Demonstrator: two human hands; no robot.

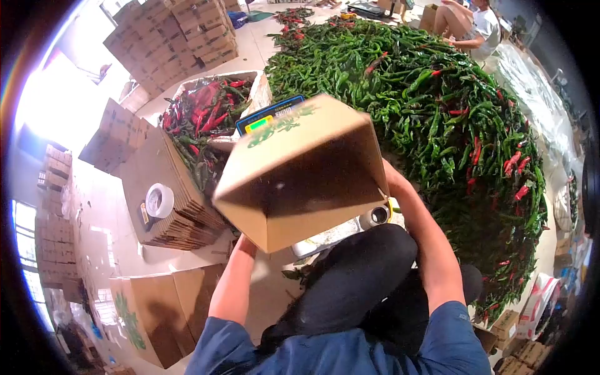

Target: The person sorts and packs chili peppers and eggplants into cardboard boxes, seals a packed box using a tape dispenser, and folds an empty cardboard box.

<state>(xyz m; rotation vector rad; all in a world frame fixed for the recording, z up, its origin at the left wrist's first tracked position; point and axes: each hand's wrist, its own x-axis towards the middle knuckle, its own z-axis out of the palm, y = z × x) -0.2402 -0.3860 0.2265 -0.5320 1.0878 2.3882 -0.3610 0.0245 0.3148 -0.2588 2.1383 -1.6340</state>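
An empty cardboard box (312,140) with green print is held up in front of me, tilted so its open side faces me. My left hand (246,245) supports it at the lower left, and my right hand (392,178) is at its right side. The box hides most of the fingers of both hands. Just behind the box, a blue scale display (250,122) with a lit green screen shows. Beneath it, part of a white scale platform (328,240) is visible near my knee, beside a tape roll (377,216).
A large heap of green peppers (412,94) with some red ones covers the floor at right. Left stand a crate of red peppers (212,109) and flattened cartons (150,181) bearing a white tape roll (160,200). Another box (165,306) sits lower left. A person (484,28) sits at far right.
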